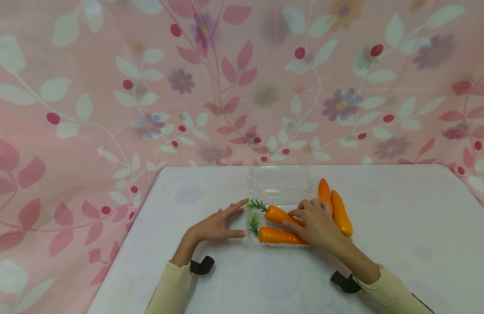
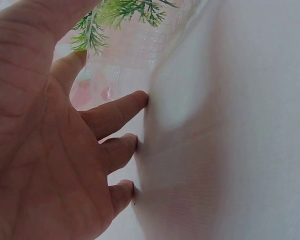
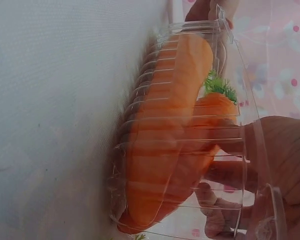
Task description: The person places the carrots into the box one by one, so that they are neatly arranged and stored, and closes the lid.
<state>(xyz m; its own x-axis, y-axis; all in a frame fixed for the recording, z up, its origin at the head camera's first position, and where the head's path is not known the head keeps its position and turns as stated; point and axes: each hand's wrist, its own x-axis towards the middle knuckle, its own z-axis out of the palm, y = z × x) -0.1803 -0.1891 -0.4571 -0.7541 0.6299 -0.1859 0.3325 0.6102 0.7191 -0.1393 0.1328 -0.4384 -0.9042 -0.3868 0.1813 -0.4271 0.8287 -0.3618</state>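
Note:
A clear plastic box stands on the table with its lid folded back. Inside lie two toy carrots, a front carrot and a rear carrot, their green tops toward the left. My right hand reaches into the box and pinches the rear carrot between thumb and fingers; in the right wrist view its fingers show through the clear wall. At the box's left edge my left hand has thumb and fingers spread, with several fingertips resting on the table.
Right of the box, two more carrots lie side by side, an outer carrot and an inner carrot partly behind my right hand. A white cloth covers the table. Behind it hangs a pink floral curtain.

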